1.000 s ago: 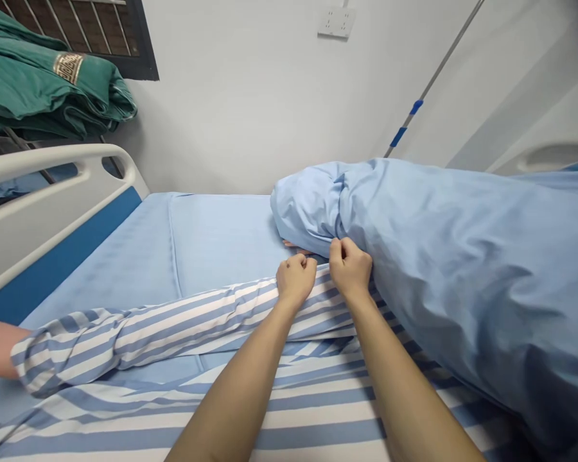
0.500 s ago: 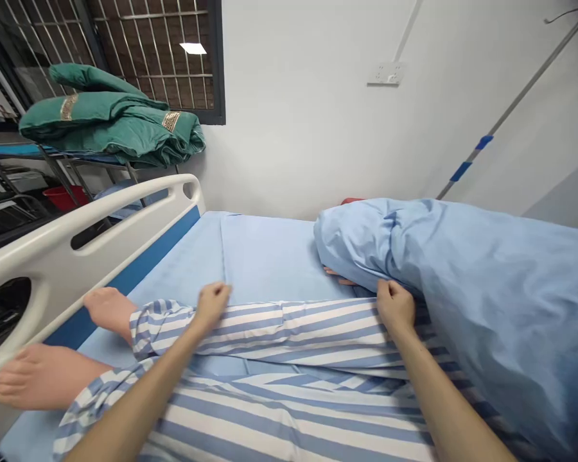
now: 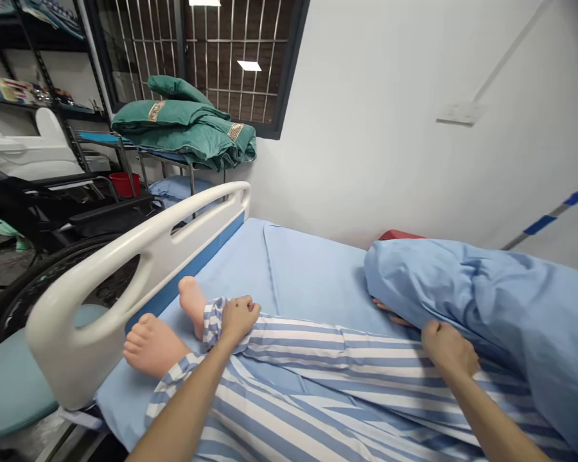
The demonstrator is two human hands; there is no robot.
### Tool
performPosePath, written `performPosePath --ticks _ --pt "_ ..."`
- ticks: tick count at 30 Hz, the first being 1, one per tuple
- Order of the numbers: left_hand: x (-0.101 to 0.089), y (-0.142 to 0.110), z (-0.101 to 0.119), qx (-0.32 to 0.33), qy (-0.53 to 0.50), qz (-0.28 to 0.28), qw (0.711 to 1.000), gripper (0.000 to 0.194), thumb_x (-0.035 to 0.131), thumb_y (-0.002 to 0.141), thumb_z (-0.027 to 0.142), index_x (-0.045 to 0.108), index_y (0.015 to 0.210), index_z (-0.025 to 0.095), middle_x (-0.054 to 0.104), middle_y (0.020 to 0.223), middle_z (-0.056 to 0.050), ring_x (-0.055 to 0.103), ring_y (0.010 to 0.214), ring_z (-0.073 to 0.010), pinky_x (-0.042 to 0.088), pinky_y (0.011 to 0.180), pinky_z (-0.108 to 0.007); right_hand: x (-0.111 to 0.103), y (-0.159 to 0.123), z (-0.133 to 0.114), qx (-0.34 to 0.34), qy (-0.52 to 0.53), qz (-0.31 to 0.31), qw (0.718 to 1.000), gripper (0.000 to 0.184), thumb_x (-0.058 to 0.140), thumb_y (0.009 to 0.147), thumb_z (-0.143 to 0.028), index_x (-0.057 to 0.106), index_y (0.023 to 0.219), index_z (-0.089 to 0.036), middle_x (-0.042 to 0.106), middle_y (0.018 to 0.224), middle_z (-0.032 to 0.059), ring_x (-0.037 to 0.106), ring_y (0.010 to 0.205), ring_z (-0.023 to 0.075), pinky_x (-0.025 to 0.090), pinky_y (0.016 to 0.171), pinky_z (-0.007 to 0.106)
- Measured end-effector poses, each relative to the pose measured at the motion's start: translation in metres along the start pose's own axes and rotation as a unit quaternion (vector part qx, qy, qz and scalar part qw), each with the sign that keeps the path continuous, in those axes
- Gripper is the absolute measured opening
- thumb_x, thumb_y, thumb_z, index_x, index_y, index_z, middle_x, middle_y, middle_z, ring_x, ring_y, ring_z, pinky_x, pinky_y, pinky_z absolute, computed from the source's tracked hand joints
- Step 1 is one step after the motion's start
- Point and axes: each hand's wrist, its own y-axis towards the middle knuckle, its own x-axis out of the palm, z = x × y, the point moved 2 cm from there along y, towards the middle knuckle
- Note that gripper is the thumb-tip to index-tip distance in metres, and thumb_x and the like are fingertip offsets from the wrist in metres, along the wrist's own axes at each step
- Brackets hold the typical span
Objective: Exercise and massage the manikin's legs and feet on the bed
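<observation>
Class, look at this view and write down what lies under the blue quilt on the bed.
At the edge of the blue quilt show a manikin's fingers and striped trouser leg; the rest of the body beneath is covered and cannot be seen.

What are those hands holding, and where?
The left hand grips the blue-striped trouser leg at its ankle cuff. The right hand sits at the lower edge of the light blue blanket; any hold there cannot be told.

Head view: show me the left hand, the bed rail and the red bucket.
Left hand (image 3: 239,319), head view, back of the hand.
Bed rail (image 3: 120,247), head view, top bar.
Red bucket (image 3: 124,184), head view, its side.
</observation>
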Motion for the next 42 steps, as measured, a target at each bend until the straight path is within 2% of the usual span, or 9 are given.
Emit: performPosePath --ticks 3,7,11,15,20,23,29,34,42 --pt "0.001 -0.001 -0.001 0.000 0.024 -0.011 1.000 0.023 0.045 0.076 0.030 0.061 0.063 0.020 0.065 0.065 -0.003 0.056 0.064 -0.0149 0.027 0.057 -0.027 -0.004 -0.063 -0.083 -0.105 0.187 -0.085 0.973 0.032 0.044 0.077 -0.032 0.039 0.047 -0.023 0.046 0.049 0.0047 0.039 0.047 0.0166 0.028 0.052 0.032" --pt "0.004 -0.002 -0.005 0.009 0.032 -0.018 0.999 0.025 0.043 0.080 0.033 0.063 0.070 0.021 0.067 0.071 -0.005 0.059 0.070 -0.0174 0.031 0.061 -0.027 0.009 -0.181 -0.205 -0.258 0.402 -0.203 0.855 0.040 0.037 0.081 -0.048 0.035 0.051 -0.022 0.036 0.048 -0.0031 0.035 0.049 0.0126 0.028 0.051 0.026" --pt "0.000 -0.003 -0.011 0.020 0.013 -0.022 0.999 0.027 0.038 0.084 0.029 0.062 0.076 0.021 0.068 0.076 -0.006 0.060 0.070 -0.0174 0.034 0.064 -0.027 0.037 -0.247 -0.260 -0.247 0.446 -0.268 0.817 0.039 0.040 0.081 -0.044 0.036 0.050 -0.020 0.036 0.047 -0.0046 0.035 0.050 0.0108 0.027 0.050 0.024" --pt "-0.005 0.004 -0.007 -0.022 -0.100 0.037 0.994 0.025 0.042 0.082 0.029 0.055 0.063 0.019 0.058 0.060 -0.001 0.052 0.060 -0.0134 0.032 0.059 -0.025 0.051 -0.247 -0.256 -0.209 0.502 -0.302 0.783 0.039 0.045 0.080 -0.045 0.034 0.051 -0.021 0.033 0.047 -0.0057 0.033 0.050 0.0103 0.028 0.050 0.024" --pt "0.008 0.010 0.017 -0.088 -0.369 0.082 0.922 0.030 0.040 0.079 0.028 0.035 0.051 0.019 0.039 0.048 0.005 0.039 0.050 -0.0086 0.029 0.052 -0.020 0.055 -0.238 -0.251 -0.120 0.578 -0.339 0.732 0.036 0.044 0.079 -0.046 0.041 0.055 -0.020 0.039 0.050 -0.0044 0.035 0.050 0.0107 0.031 0.049 0.024" --pt "0.017 0.005 0.024 -0.076 -0.307 0.082 0.945 0.031 0.039 0.083 0.031 0.039 0.054 0.020 0.045 0.051 0.003 0.042 0.053 -0.0102 0.029 0.056 -0.022 0.050 -0.237 -0.255 -0.111 0.591 -0.336 0.725 0.034 0.044 0.077 -0.046 0.041 0.056 -0.020 0.041 0.052 -0.0039 0.036 0.052 0.0111 0.032 0.050 0.024" --pt "0.020 -0.005 0.022 -0.041 -0.125 0.027 0.991 0.031 0.036 0.087 0.033 0.052 0.063 0.021 0.061 0.064 -0.002 0.052 0.063 -0.0139 0.028 0.060 -0.025 0.027 -0.217 -0.243 -0.235 0.444 -0.285 0.816 0.037 0.043 0.078 -0.043 0.037 0.050 -0.021 0.037 0.047 -0.0048 0.033 0.051 0.0112 0.026 0.051 0.024" --pt "0.014 -0.003 0.029 -0.048 -0.085 0.016 0.995 0.030 0.038 0.085 0.031 0.056 0.064 0.022 0.065 0.068 -0.002 0.054 0.066 -0.0137 0.029 0.060 -0.025 0.039 -0.208 -0.229 -0.242 0.398 -0.250 0.849 0.036 0.041 0.079 -0.038 0.034 0.047 -0.021 0.034 0.045 -0.0053 0.031 0.049 0.0111 0.023 0.050 0.025" --pt "0.024 -0.003 0.066 -0.079 -0.168 0.037 0.982 0.035 0.033 0.087 0.031 0.058 0.066 0.020 0.065 0.067 -0.002 0.053 0.063 -0.0127 0.032 0.059 -0.024 0.053 -0.200 -0.225 -0.069 0.559 -0.279 0.778 0.030 0.044 0.075 -0.040 0.032 0.053 -0.022 0.031 0.047 -0.0063 0.031 0.049 0.0103 0.030 0.046 0.024"
